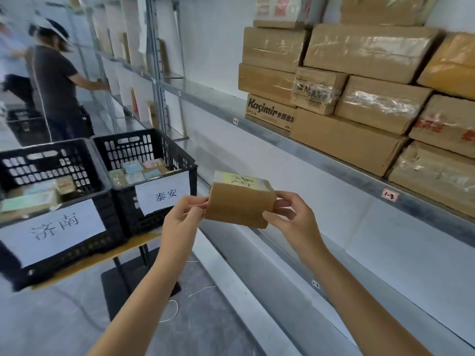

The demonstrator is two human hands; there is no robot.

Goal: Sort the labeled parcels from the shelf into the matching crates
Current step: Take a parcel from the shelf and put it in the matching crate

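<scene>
A small brown parcel (240, 205) is pinched between 2 hands, left hand (183, 217) and right hand (293, 218) at opposite ends, held beside the shelf (334, 160) near 2 black crates (144, 176).

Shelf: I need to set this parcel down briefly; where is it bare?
Upper shelf: bare left of the Kasimir box, up to the post. Lower shelf beneath looks bare too. Right of that box, cartons are stacked tight.
</scene>
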